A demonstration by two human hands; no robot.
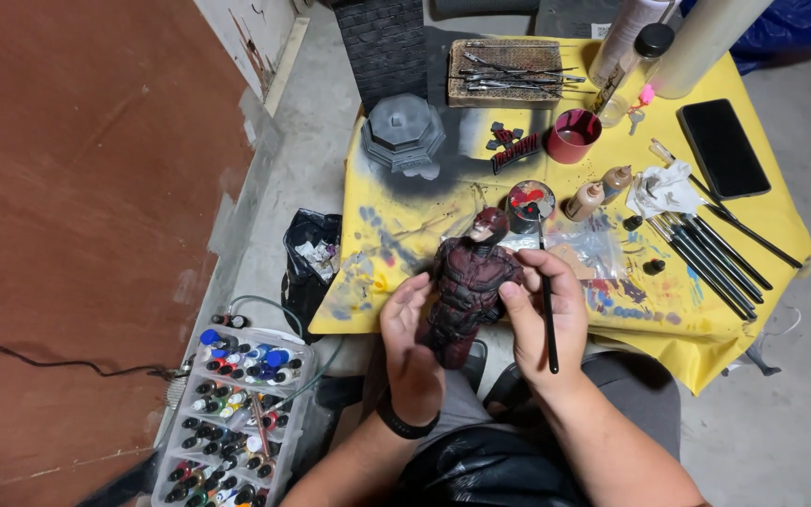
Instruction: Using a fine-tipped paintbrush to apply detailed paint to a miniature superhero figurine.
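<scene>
Red figure (466, 286) gripped by left hand (412, 343) fingers, right hand (544, 314) fingers clasping paintbrush (548, 319), paint palette (530, 200) just beyond, yellow table (706, 347)

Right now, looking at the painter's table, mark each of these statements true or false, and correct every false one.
1. The left hand holds the dark red figurine. True.
2. The right hand holds a spray can. False: it holds a thin black brush.
3. The table is covered in yellow sheet. True.
4. The black phone lies on the floor. False: it lies on the table.
5. The tray of paint bottles sits on the table. False: it sits on the floor.
</scene>
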